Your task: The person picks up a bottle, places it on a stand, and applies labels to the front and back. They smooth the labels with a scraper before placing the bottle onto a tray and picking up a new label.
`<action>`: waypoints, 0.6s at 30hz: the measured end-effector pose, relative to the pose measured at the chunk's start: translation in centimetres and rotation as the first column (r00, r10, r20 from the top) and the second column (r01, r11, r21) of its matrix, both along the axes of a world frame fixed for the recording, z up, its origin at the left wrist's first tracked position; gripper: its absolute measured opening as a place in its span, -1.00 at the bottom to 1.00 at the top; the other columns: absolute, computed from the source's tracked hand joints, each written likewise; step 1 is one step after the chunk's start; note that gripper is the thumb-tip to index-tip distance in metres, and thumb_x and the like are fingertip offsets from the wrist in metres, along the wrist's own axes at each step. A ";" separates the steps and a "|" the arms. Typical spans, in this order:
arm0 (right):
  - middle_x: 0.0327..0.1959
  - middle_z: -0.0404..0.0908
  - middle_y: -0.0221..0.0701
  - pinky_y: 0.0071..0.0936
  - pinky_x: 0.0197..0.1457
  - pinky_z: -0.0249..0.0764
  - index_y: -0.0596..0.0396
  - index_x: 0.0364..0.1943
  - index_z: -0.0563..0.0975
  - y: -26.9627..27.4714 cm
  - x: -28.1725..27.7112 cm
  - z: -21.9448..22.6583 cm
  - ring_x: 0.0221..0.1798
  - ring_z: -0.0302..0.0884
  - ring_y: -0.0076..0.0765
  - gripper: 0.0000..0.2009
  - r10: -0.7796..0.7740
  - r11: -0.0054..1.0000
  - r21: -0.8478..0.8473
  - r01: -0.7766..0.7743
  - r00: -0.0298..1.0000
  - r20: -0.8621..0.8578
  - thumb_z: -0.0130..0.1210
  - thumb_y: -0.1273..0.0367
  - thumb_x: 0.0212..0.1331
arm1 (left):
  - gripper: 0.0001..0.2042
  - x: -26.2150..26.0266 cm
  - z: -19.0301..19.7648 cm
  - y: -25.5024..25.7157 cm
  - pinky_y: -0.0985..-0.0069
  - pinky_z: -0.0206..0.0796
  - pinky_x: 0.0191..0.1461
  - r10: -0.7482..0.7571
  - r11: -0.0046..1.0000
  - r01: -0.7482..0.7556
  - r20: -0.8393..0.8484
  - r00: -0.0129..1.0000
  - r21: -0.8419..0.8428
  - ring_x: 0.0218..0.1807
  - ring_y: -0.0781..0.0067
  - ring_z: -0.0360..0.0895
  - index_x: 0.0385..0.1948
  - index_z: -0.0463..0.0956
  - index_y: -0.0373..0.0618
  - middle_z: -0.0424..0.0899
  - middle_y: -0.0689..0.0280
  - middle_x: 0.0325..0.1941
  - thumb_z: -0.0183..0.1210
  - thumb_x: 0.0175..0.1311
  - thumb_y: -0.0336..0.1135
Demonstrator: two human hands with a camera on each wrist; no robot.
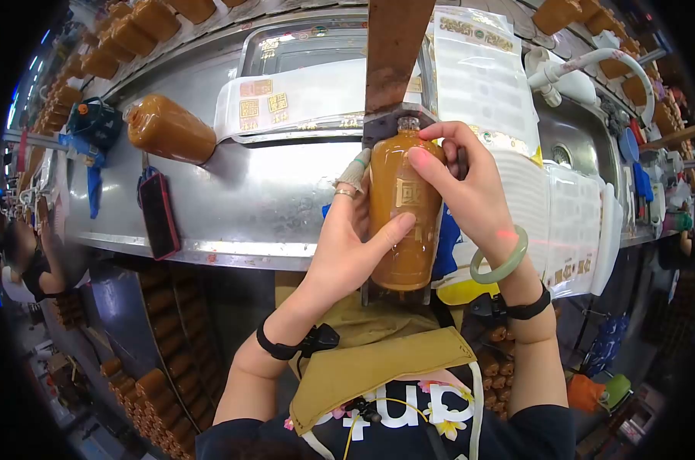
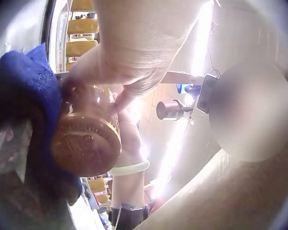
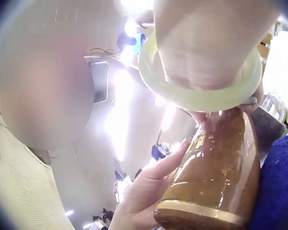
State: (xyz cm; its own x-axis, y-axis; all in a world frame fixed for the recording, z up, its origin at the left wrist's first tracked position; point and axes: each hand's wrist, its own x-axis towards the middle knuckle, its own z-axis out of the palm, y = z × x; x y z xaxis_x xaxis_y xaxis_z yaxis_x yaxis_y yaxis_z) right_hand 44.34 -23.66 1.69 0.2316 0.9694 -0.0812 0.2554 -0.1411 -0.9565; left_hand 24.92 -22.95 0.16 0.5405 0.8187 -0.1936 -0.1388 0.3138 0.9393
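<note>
A glazed brown bottle [image 1: 401, 264] lies in front of the person, neck away from the body, with a gold square decal [image 1: 409, 193] on its upper face. The left hand [image 1: 344, 249] grips its left side, thumb laid across the front below the decal. A pale cover sits on one left finger. At the shoulder, the right hand [image 1: 474, 184] holds the bottle with the thumb on the glaze and the index finger by the neck. Blue cloth [image 2: 31, 81] lies against the bottle in the left wrist view, which also shows its round base [image 2: 86, 146].
Another brown bottle [image 1: 175, 130] lies to the left, near a phone [image 1: 158, 217]. Decal sheets [image 1: 301, 100] rest over a tray behind. A wooden post [image 1: 393, 54] rises beyond the bottle neck. More sheets [image 1: 478, 84] and a sink [image 1: 574, 138] with a white tap are right.
</note>
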 end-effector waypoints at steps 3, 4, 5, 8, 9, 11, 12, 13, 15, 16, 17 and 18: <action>-0.24 0.51 -0.50 -0.55 -0.05 0.39 0.19 0.03 0.58 -0.1 0.1 0.1 -0.17 0.37 -0.60 -0.65 -0.004 1.000 -0.005 0.004 1.000 -0.017 0.34 0.25 0.31 | -0.15 0.0 0.2 0.1 0.23 0.16 0.62 -0.001 1.000 0.001 0.018 1.000 -0.023 0.59 0.18 0.25 0.60 -0.12 -0.33 0.19 -0.04 0.59 0.31 0.43 -0.42; -0.26 0.48 -0.54 -0.60 -0.09 0.35 0.19 0.05 0.58 -0.4 0.2 0.2 -0.18 0.34 -0.65 -0.67 -0.031 0.999 -0.037 0.026 0.990 -0.139 0.32 0.28 0.34 | -0.18 0.0 -0.1 0.3 0.23 0.15 0.62 0.013 1.000 -0.012 0.044 0.999 -0.019 0.59 0.19 0.25 0.60 -0.10 -0.33 0.19 -0.03 0.59 0.27 0.46 -0.41; -0.28 0.45 -0.58 -0.65 -0.12 0.32 0.18 0.07 0.58 -0.7 0.4 0.3 -0.20 0.31 -0.71 -0.69 -0.061 0.997 -0.071 0.044 0.964 -0.258 0.30 0.31 0.37 | -0.22 0.0 -0.2 0.5 0.24 0.14 0.62 0.028 1.000 -0.027 0.070 0.997 -0.015 0.59 0.20 0.25 0.59 -0.09 -0.34 0.19 -0.03 0.60 0.24 0.50 -0.39; -0.30 0.35 -0.66 -0.71 -0.19 0.24 0.14 0.20 0.54 -2.3 0.2 0.2 -0.23 0.25 -0.77 -0.65 -0.109 0.993 -0.081 0.087 0.934 -0.340 0.28 0.38 0.40 | -0.27 0.3 -0.2 1.3 0.27 0.15 0.62 0.058 0.997 -0.052 0.100 0.993 -0.060 0.59 0.22 0.25 0.59 -0.07 -0.34 0.22 -0.02 0.59 0.18 0.55 -0.35; -0.30 0.35 -0.66 -0.71 -0.19 0.24 0.14 0.20 0.54 -2.8 -0.1 0.1 -0.23 0.25 -0.77 -0.65 -0.107 0.993 -0.082 0.085 0.935 -0.338 0.28 0.38 0.40 | -0.27 0.3 -0.3 1.5 0.27 0.15 0.62 0.060 0.997 -0.054 0.102 0.993 -0.060 0.59 0.22 0.25 0.59 -0.07 -0.34 0.22 -0.02 0.59 0.18 0.55 -0.35; -0.31 0.29 -0.68 -0.72 -0.19 0.22 0.09 0.36 0.45 -3.6 -0.9 -0.2 -0.25 0.24 -0.77 -0.50 -0.106 0.994 -0.063 0.092 0.957 -0.271 0.30 0.43 0.36 | -0.28 0.5 -0.6 1.6 0.29 0.18 0.59 0.038 0.999 -0.036 0.072 0.997 -0.038 0.56 0.24 0.28 0.60 -0.06 -0.34 0.26 -0.01 0.57 0.17 0.57 -0.33; -0.31 0.26 -0.69 -0.74 -0.18 0.21 0.06 0.45 0.37 -3.9 -1.3 0.0 -0.25 0.23 -0.77 -0.40 -0.114 0.993 -0.072 0.096 0.947 -0.301 0.30 0.45 0.34 | -0.28 0.5 -0.5 1.7 0.29 0.18 0.59 0.039 0.999 -0.036 0.074 0.997 -0.040 0.56 0.24 0.28 0.60 -0.06 -0.34 0.26 -0.01 0.57 0.17 0.57 -0.33; -0.31 0.26 -0.69 -0.74 -0.18 0.21 0.06 0.45 0.37 -3.9 -1.4 0.0 -0.25 0.23 -0.77 -0.40 -0.115 0.993 -0.073 0.097 0.947 -0.300 0.30 0.45 0.34 | -0.28 0.5 -0.1 1.7 0.29 0.19 0.58 0.032 0.998 -0.028 0.069 0.997 -0.053 0.55 0.25 0.30 0.60 -0.06 -0.34 0.26 -0.01 0.56 0.17 0.57 -0.32; -0.31 0.25 -0.69 -0.75 -0.16 0.22 0.05 0.46 0.35 -4.1 -1.6 0.0 -0.25 0.22 -0.76 -0.37 -0.112 0.993 -0.074 0.095 0.956 -0.273 0.31 0.47 0.32 | -0.27 0.4 -0.1 1.7 0.30 0.21 0.57 0.025 0.997 -0.020 0.063 0.998 -0.070 0.53 0.26 0.32 0.60 -0.07 -0.34 0.27 0.00 0.56 0.17 0.57 -0.32; -0.31 0.25 -0.69 -0.75 -0.15 0.23 0.06 0.46 0.36 -4.0 -1.6 0.1 -0.25 0.22 -0.75 -0.37 -0.111 0.993 -0.070 0.095 0.954 -0.279 0.32 0.47 0.31 | -0.28 0.4 -0.2 1.7 0.30 0.22 0.56 0.026 0.998 -0.021 0.072 0.997 -0.067 0.53 0.26 0.33 0.60 -0.07 -0.33 0.27 0.00 0.56 0.16 0.58 -0.32; -0.31 0.25 -0.69 -0.75 -0.15 0.23 0.06 0.46 0.36 -3.9 -1.6 0.0 -0.25 0.22 -0.75 -0.37 -0.111 0.993 -0.071 0.095 0.954 -0.279 0.32 0.47 0.31 | -0.28 0.5 -0.3 1.7 0.31 0.24 0.55 0.028 0.998 -0.022 0.083 0.996 -0.063 0.52 0.25 0.35 0.60 -0.06 -0.33 0.28 0.00 0.56 0.16 0.58 -0.32; -0.31 0.26 -0.69 -0.74 -0.16 0.23 0.06 0.46 0.36 -3.9 -1.7 -0.1 -0.26 0.22 -0.76 -0.36 -0.118 0.992 -0.071 0.102 0.953 -0.281 0.33 0.47 0.31 | -0.28 0.4 -0.3 1.7 0.31 0.24 0.55 0.028 0.998 -0.023 0.083 0.996 -0.065 0.52 0.25 0.35 0.60 -0.06 -0.33 0.28 0.00 0.56 0.16 0.58 -0.32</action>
State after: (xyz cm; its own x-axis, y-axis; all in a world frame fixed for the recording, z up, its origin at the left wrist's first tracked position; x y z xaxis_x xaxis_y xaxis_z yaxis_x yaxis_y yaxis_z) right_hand 42.69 -27.60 1.59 0.2965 0.9313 -0.2118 -0.0455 -0.2077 -0.9771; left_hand 25.36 -21.25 -0.17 0.5362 0.8198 -0.2009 -0.2248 0.3681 0.9022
